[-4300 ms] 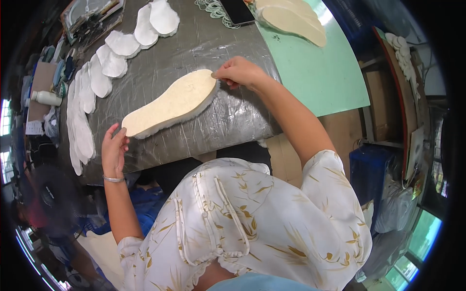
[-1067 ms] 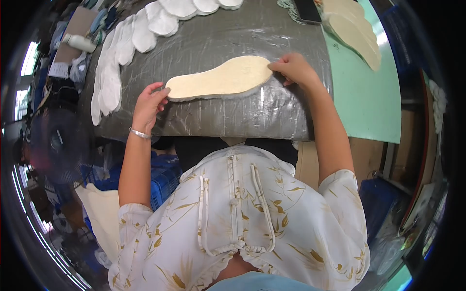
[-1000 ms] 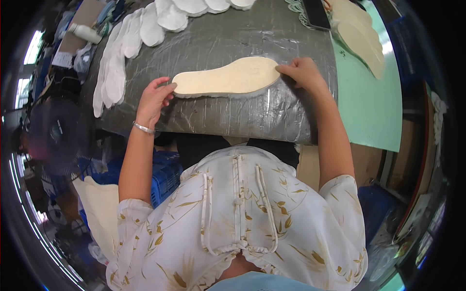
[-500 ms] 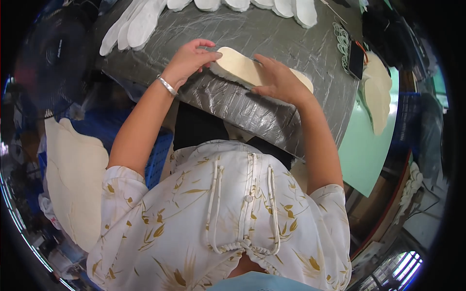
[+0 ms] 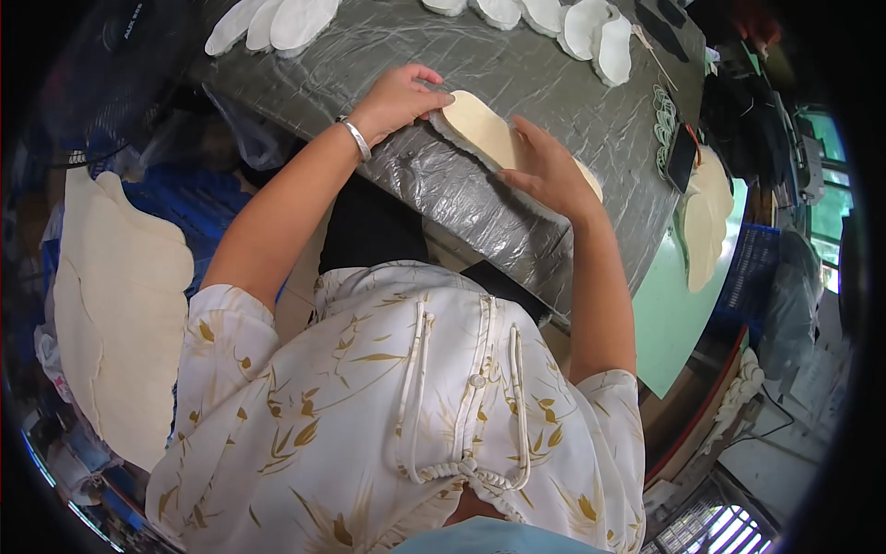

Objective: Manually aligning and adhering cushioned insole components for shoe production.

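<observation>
A cream insole with a fuzzy grey-white edge (image 5: 482, 127) lies on the plastic-covered table (image 5: 406, 189), slanting down to the right. At its left end is my left hand (image 5: 397, 103), with the thumb on the tip and the fingers curled close to it. My right hand (image 5: 558, 175) straddles the insole's middle and right part, thumb at the near edge and fingers over the far edge. The palm hides part of the insole, whose right end shows beyond the wrist. A silver bracelet (image 5: 354, 140) circles my left wrist.
White insoles (image 5: 300, 20) lie at the far left, and several more (image 5: 581, 30) along the far edge. On the right are coiled pale cord (image 5: 664, 125), a dark phone (image 5: 682, 158) and cream pieces (image 5: 707, 222) over a green board (image 5: 657, 328). Cream sheets (image 5: 129, 305) stand at left.
My view has turned, so the table and its items appear shifted and rotated clockwise. Both hands keep much the same hold on the insole.
</observation>
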Available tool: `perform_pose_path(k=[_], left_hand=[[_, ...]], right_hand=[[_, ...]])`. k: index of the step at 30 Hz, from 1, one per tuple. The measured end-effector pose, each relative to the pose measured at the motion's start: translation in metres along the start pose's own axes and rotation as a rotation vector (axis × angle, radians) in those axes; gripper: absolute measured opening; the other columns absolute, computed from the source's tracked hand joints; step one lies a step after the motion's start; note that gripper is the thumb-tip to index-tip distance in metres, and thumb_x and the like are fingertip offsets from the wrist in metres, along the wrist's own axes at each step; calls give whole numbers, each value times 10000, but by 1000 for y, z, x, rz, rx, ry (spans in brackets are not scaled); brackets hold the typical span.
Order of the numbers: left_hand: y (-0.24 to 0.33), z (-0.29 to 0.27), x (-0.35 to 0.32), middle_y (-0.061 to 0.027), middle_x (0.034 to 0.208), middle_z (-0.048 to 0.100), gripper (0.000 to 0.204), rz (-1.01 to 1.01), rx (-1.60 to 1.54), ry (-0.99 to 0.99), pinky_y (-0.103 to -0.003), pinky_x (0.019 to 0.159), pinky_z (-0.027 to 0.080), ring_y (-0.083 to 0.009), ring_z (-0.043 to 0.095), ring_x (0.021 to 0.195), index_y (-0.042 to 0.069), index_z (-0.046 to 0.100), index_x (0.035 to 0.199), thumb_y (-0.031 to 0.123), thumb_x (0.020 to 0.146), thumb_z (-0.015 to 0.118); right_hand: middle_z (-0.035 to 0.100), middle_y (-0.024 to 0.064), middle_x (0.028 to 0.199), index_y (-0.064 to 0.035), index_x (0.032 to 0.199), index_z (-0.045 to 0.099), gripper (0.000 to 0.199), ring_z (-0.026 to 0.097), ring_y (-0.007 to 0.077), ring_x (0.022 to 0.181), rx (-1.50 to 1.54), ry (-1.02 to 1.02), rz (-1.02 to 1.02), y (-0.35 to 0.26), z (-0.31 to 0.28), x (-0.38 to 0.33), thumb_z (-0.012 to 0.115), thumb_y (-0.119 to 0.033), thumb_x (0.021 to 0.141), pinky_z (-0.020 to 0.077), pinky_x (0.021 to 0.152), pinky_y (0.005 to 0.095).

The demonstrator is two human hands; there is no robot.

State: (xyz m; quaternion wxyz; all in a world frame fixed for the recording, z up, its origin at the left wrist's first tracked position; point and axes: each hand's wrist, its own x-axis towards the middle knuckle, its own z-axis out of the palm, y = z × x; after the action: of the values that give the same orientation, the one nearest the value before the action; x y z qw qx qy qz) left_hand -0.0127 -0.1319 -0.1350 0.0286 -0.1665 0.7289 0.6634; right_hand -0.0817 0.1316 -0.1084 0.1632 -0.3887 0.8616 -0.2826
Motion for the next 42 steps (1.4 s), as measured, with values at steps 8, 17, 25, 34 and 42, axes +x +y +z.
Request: perform_pose_path(k=[8,17,25,34,42], left_hand=[[-9,-2,0,-67,983,672,363,-61,-72,-26,-211,656,495,-94,621,788,27,555,1223,138,891,649],[-18,2,-13,-125,1064,615,513,-56,-134,88,-250,654,555,-166,678,808,-51,481,1292,116,860,700],[-8,3,-11,-66,900,677,383,-206,14,47,-206,431,424,-85,602,575,-39,630,1134,236,872,680],[-14,1,-6,-66,890,676,247,-287,-20,8,-210,420,431,-101,617,573,-6,641,1026,205,899,634],[-13,2,-2,-75,936,677,200,-269,-74,-9,-217,539,515,-125,677,705,14,605,1033,200,971,568]], right_hand=[[563,258,1277,20,1371,455,782,529,396,1208,39,-3,1,2,-2,-1,796,-280,735,420,1031,420],[545,253,1310,6,1393,437,754,537,370,1219,99,13,-8,5,0,-2,767,-290,783,419,1039,404],[547,226,1316,1,1382,452,714,537,350,1222,141,57,-35,4,5,-5,759,-258,792,424,1032,390],[550,217,1306,-15,1364,473,681,531,361,1214,147,76,-6,-1,7,-8,753,-261,794,418,1032,401],[579,197,1238,-88,1263,603,504,562,378,1136,5,155,-30,-6,16,-7,742,-240,803,465,969,422]])
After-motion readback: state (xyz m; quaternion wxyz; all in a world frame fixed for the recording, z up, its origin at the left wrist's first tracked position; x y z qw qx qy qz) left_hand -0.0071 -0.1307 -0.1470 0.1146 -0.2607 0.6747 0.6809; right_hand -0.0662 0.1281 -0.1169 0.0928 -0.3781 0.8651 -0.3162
